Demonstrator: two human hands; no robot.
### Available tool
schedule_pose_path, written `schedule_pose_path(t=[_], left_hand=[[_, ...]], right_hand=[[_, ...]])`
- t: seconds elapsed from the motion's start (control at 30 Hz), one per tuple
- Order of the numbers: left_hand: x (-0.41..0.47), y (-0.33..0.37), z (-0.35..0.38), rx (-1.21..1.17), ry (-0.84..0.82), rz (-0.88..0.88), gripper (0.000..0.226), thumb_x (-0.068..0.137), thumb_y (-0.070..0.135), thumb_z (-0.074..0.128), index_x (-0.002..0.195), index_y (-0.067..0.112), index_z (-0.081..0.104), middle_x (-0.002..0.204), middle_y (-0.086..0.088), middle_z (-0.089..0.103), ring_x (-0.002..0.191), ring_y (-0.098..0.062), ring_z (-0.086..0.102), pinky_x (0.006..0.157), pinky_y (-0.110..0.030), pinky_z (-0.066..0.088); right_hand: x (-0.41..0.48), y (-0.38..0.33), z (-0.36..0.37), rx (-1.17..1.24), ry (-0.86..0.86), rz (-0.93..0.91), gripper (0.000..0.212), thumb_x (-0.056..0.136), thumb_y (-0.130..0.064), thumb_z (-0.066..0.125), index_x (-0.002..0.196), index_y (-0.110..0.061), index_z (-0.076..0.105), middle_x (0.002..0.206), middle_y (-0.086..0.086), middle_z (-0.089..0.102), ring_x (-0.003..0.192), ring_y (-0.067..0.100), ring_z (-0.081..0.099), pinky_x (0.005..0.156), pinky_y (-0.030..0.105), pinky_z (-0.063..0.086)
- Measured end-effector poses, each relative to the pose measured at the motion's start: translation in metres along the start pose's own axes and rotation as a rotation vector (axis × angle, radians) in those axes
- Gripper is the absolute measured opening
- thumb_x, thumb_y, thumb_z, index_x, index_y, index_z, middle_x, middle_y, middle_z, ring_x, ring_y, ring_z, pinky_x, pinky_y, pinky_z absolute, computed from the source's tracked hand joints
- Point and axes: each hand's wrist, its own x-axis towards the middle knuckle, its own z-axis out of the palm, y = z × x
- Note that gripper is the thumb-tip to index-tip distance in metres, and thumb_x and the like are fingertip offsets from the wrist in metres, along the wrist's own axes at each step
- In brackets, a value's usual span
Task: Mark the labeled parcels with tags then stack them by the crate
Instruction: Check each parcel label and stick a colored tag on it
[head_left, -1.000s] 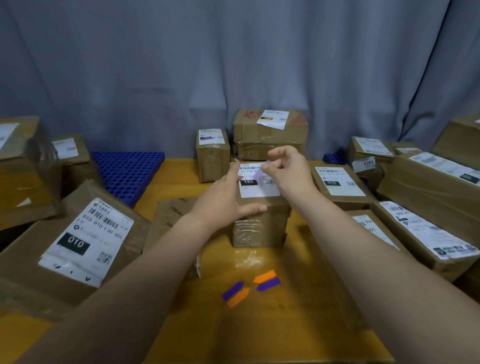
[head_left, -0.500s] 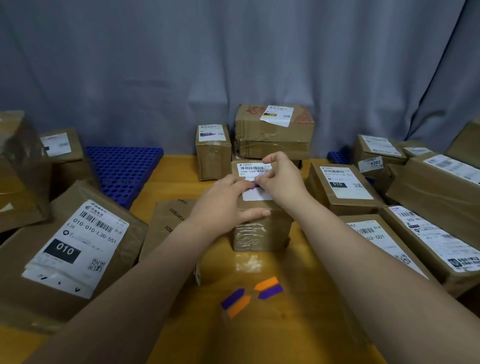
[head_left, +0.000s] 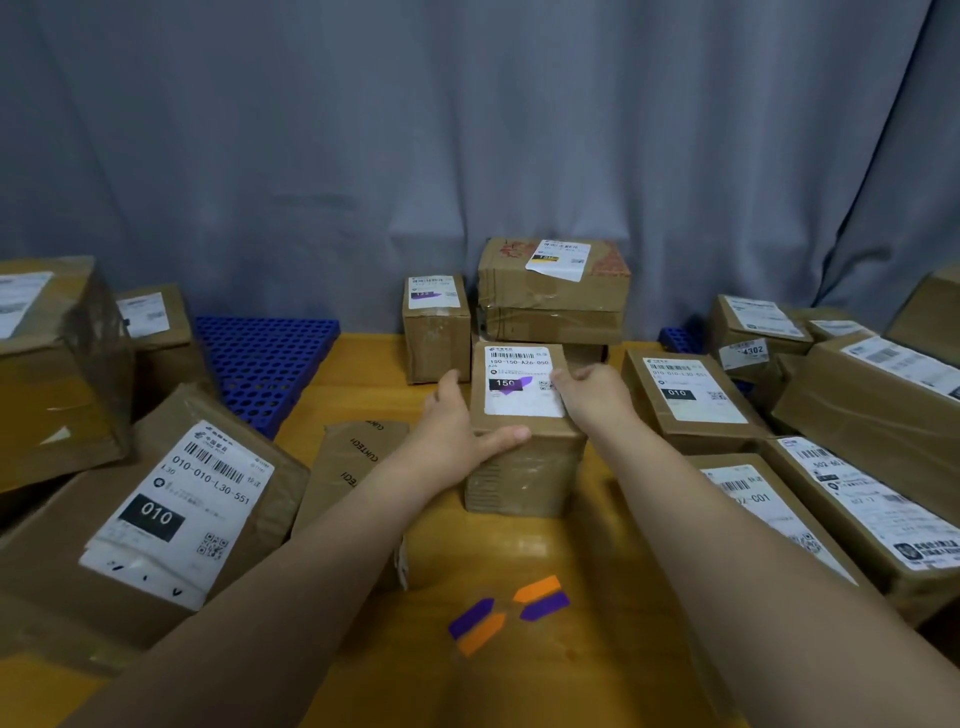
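Note:
A small brown parcel (head_left: 524, 467) stands upright mid-table, its white label reading 150. A purple tag (head_left: 518, 385) is stuck on that label beside the black 150 block. My left hand (head_left: 457, 426) grips the parcel's left side, thumb across its near top edge. My right hand (head_left: 589, 395) grips its right top edge. Several loose purple and orange tags (head_left: 511, 610) lie on the yellow table in front of the parcel. Another small parcel (head_left: 435, 332) behind it also carries a purple tag.
A blue perforated crate (head_left: 265, 358) lies at the back left. Labeled boxes crowd the left (head_left: 156, 509) and right (head_left: 691, 400) sides. A taller box (head_left: 553, 291) stands behind. A flat brown mailer (head_left: 358, 462) lies under my left forearm. A grey curtain hangs behind.
My right hand brought the purple tag down, pressed it onto the 150 label, then let go and moved to the parcel's right edge. My left hand stayed on the parcel.

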Motion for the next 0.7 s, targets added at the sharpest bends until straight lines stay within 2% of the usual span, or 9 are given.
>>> schedule_pose_path(t=[0.1, 0.17, 0.23, 0.37, 0.4, 0.5, 0.57, 0.63, 0.7], left_hand=[[-0.001, 0.003, -0.003, -0.233, -0.075, 0.013, 0.062, 0.080, 0.038, 0.074, 0.132, 0.024, 0.044, 0.134, 0.002, 0.055, 0.105, -0.004, 0.056, 0.089, -0.022, 0.047], [-0.005, 0.007, -0.005, -0.375, -0.056, 0.048, 0.063, 0.082, 0.037, 0.071, 0.136, 0.026, 0.041, 0.121, 0.014, 0.058, 0.099, 0.001, 0.057, 0.081, -0.018, 0.050], [-0.007, 0.005, -0.007, -0.474, 0.022, 0.139, 0.073, 0.085, 0.033, 0.070, 0.145, 0.030, 0.029, 0.123, 0.018, 0.054, 0.107, 0.003, 0.054, 0.081, -0.012, 0.049], [-0.012, 0.002, -0.022, -0.505, 0.224, 0.349, 0.074, 0.082, 0.037, 0.072, 0.135, 0.058, 0.025, 0.142, 0.020, 0.042, 0.130, -0.001, 0.041, 0.102, -0.024, 0.042], [-0.013, 0.001, -0.028, -0.523, 0.277, 0.370, 0.074, 0.083, 0.033, 0.072, 0.134, 0.058, 0.025, 0.140, 0.022, 0.043, 0.129, 0.003, 0.041, 0.100, -0.020, 0.042], [-0.014, -0.004, -0.049, -0.563, 0.447, 0.366, 0.071, 0.087, 0.019, 0.067, 0.143, 0.037, 0.027, 0.132, 0.025, 0.045, 0.116, 0.019, 0.043, 0.086, -0.002, 0.041], [-0.012, -0.012, -0.064, -0.525, 0.558, 0.348, 0.071, 0.088, 0.019, 0.065, 0.148, 0.029, 0.028, 0.135, 0.018, 0.046, 0.118, 0.014, 0.045, 0.091, -0.007, 0.043], [-0.009, -0.021, -0.079, -0.486, 0.647, 0.328, 0.068, 0.089, 0.019, 0.064, 0.148, 0.028, 0.030, 0.137, 0.013, 0.047, 0.123, 0.002, 0.047, 0.098, -0.020, 0.044], [-0.005, -0.029, -0.090, -0.445, 0.695, 0.294, 0.065, 0.090, 0.018, 0.063, 0.146, 0.027, 0.031, 0.135, 0.012, 0.047, 0.122, -0.003, 0.047, 0.098, -0.025, 0.044]], right_hand=[[-0.023, 0.005, 0.001, 0.214, -0.036, 0.014, 0.023, 0.094, -0.026, 0.053, 0.112, -0.012, 0.060, 0.108, 0.006, 0.064, 0.093, 0.020, 0.059, 0.085, 0.036, 0.051], [-0.037, 0.005, 0.000, 0.327, -0.040, -0.044, 0.015, 0.093, -0.022, 0.052, 0.108, -0.022, 0.057, 0.106, 0.000, 0.065, 0.094, 0.017, 0.061, 0.087, 0.041, 0.053], [-0.047, 0.001, -0.001, 0.477, -0.041, -0.108, 0.021, 0.093, -0.020, 0.053, 0.111, -0.031, 0.053, 0.106, -0.008, 0.065, 0.094, 0.013, 0.061, 0.085, 0.043, 0.054], [-0.057, -0.016, 0.006, 0.669, -0.117, -0.316, 0.039, 0.096, -0.018, 0.054, 0.129, -0.036, 0.050, 0.122, -0.010, 0.060, 0.107, 0.005, 0.059, 0.090, 0.029, 0.051], [-0.057, -0.023, 0.009, 0.652, -0.134, -0.376, 0.043, 0.096, -0.022, 0.054, 0.134, -0.039, 0.046, 0.129, -0.010, 0.054, 0.110, 0.004, 0.056, 0.094, 0.030, 0.049], [-0.053, -0.051, 0.020, 0.535, -0.179, -0.495, 0.052, 0.096, -0.027, 0.055, 0.142, -0.041, 0.036, 0.132, -0.013, 0.040, 0.116, 0.003, 0.048, 0.097, 0.029, 0.047], [-0.050, -0.072, 0.030, 0.495, -0.211, -0.553, 0.051, 0.094, -0.020, 0.059, 0.138, -0.036, 0.041, 0.130, -0.010, 0.048, 0.114, 0.004, 0.051, 0.090, 0.026, 0.051], [-0.047, -0.090, 0.045, 0.492, -0.239, -0.538, 0.044, 0.091, -0.010, 0.060, 0.128, -0.028, 0.044, 0.126, -0.004, 0.056, 0.101, 0.000, 0.056, 0.084, 0.023, 0.052], [-0.043, -0.102, 0.064, 0.440, -0.251, -0.495, 0.041, 0.090, -0.006, 0.060, 0.125, -0.021, 0.044, 0.125, -0.001, 0.057, 0.092, -0.001, 0.055, 0.079, 0.019, 0.050]])
